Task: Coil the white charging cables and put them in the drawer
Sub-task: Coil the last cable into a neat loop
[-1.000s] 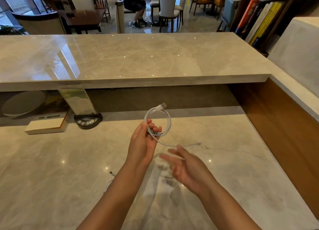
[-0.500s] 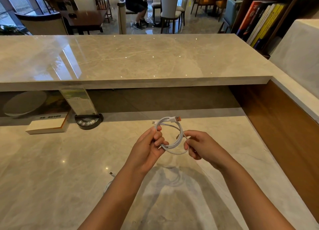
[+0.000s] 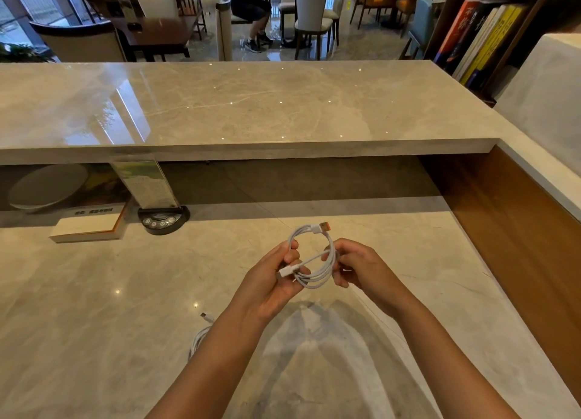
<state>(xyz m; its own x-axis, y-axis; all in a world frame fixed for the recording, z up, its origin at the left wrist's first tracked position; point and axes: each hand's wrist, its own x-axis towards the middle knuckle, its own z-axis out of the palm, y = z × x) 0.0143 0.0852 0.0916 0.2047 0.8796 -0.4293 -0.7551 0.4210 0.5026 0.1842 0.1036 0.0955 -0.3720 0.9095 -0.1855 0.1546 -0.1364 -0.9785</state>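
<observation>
Coiled cable (image 3: 314, 261) above second cable (image 3: 197, 340), book (image 3: 88, 226)

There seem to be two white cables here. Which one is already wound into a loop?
The cable held up between both hands, with an orange-tipped plug on top. The other cable lies on the counter beside the left forearm, mostly hidden.

Left grip (image 3: 276, 280) pinching, right grip (image 3: 355, 266) pinching (forearms converging)

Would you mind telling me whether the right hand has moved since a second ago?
Yes. The right hand has moved up and left, away from the near desk edge toward the round black device, and now pinches the coiled white cable.
</observation>
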